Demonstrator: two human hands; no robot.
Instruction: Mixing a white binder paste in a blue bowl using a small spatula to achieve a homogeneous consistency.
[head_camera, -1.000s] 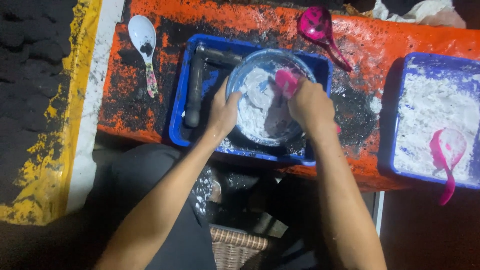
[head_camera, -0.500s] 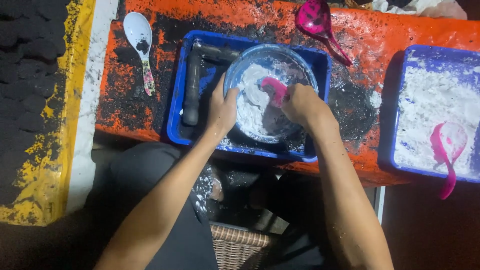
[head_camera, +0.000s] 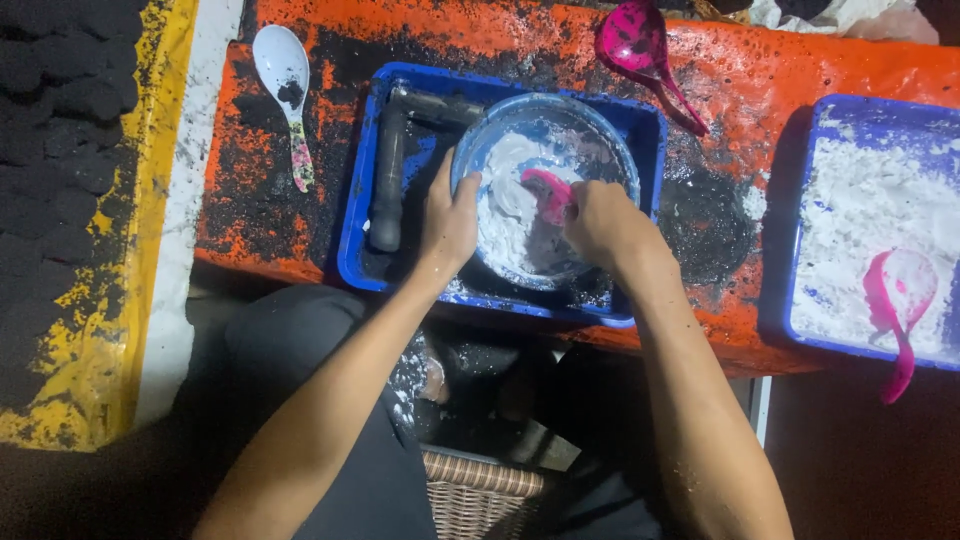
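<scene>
A round blue bowl (head_camera: 600, 135) of wet white paste stands inside a blue tray (head_camera: 355, 235) on an orange bench. My left hand (head_camera: 448, 225) grips the bowl's near-left rim, thumb over the edge. My right hand (head_camera: 600, 222) is closed around a pink spoon (head_camera: 545, 190) whose tip lies in the paste at the bowl's middle. A dark L-shaped pipe (head_camera: 388, 170) lies in the tray, left of the bowl.
A white spoon (head_camera: 285, 75) with black powder lies on the bench at left. A pink scoop (head_camera: 640, 45) rests at the back. At right, a second blue tray (head_camera: 800, 300) holds white powder and another pink spoon (head_camera: 900, 300). A wicker basket (head_camera: 480, 485) sits below.
My right hand has swept the pink spoon from the bowl's upper right rim down to its middle, spreading the paste. The left hand keeps its hold on the rim.
</scene>
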